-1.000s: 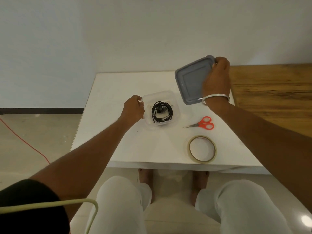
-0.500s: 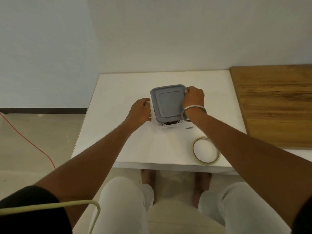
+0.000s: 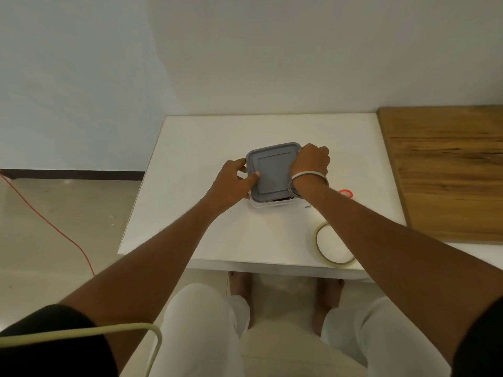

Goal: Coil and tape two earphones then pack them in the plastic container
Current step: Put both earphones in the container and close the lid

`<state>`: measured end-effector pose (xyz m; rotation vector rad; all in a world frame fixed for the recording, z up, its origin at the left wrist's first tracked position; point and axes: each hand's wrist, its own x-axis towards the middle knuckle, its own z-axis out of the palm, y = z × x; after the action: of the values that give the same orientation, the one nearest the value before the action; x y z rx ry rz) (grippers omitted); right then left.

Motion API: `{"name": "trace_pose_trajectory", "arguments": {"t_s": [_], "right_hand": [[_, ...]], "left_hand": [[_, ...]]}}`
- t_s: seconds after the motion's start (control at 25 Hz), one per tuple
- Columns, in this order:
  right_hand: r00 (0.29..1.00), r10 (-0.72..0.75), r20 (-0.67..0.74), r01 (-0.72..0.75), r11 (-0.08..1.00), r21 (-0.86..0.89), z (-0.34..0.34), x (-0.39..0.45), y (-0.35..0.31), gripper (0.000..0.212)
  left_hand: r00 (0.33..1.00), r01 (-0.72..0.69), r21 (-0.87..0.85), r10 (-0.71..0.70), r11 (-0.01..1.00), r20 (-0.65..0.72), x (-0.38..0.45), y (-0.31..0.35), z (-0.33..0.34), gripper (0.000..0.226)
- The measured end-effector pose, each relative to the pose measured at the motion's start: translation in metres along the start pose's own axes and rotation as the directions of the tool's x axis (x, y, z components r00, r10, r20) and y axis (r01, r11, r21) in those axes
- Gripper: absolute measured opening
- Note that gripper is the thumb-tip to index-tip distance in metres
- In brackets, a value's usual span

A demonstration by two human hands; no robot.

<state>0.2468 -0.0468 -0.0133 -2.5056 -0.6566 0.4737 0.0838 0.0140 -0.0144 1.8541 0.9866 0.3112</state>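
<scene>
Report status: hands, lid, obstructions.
Both hands, left and right, on grey lid. Lid atop container, near edge unseated. Nothing blocking.

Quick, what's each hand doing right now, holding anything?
Left hand: closed on the left edge of the grey lid, thumb on top.
Right hand: closed on the lid's right edge.

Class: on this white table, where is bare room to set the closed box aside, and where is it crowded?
Free: the white table left of the left hand, and the strip behind the grey lid. Crowded: the right, with the scissors and tape roll beside the right hand.
</scene>
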Motion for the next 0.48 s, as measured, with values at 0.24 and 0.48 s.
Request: {"name": "trace_pose_trajectory", "arguments": {"t_s": [0.24, 0.48], "right_hand": [[0.998, -0.059, -0.007, 0.058, 0.991, -0.123, -0.002, -0.006, 0.003, 0.025], [0.984, -0.178, 0.006, 0.178, 0.980, -0.088, -0.003, -0.010, 0.021, 0.027]], "left_hand": [[0.998, 0.059, -0.044, -0.060, 0.997, -0.006, -0.003, 0.000, 0.001, 0.036], [0.999, 0.053, -0.040, -0.053, 0.998, 0.007, -0.008, -0.005, -0.001, 0.058]]}}
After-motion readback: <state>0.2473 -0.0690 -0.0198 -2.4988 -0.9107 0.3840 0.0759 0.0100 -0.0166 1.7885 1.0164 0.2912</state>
